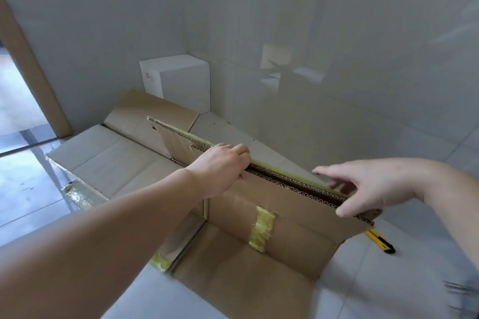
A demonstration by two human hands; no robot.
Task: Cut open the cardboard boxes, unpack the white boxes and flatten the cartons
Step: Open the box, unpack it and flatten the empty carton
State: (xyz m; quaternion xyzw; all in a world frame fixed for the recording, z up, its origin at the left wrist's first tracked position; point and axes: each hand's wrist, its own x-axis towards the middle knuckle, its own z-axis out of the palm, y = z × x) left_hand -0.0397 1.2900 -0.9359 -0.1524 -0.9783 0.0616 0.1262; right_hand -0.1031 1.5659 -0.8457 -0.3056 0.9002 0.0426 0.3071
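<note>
A collapsed brown carton (285, 217) with yellowish tape stands on edge on the tiled floor, its lower flaps spread toward me. My left hand (220, 166) grips the carton's upper edge near its middle. My right hand (368, 186) holds the same edge at its right end, thumb on the near side and fingers over the far side. Behind it a flattened carton (111, 160) lies on the floor. A white box (178, 80) stands in the room's corner against the walls.
A yellow and black utility knife (381, 241) lies on the floor just right of the carton. Glossy tiled walls close off the back and right. A doorway with a brown frame (31, 72) opens at the left.
</note>
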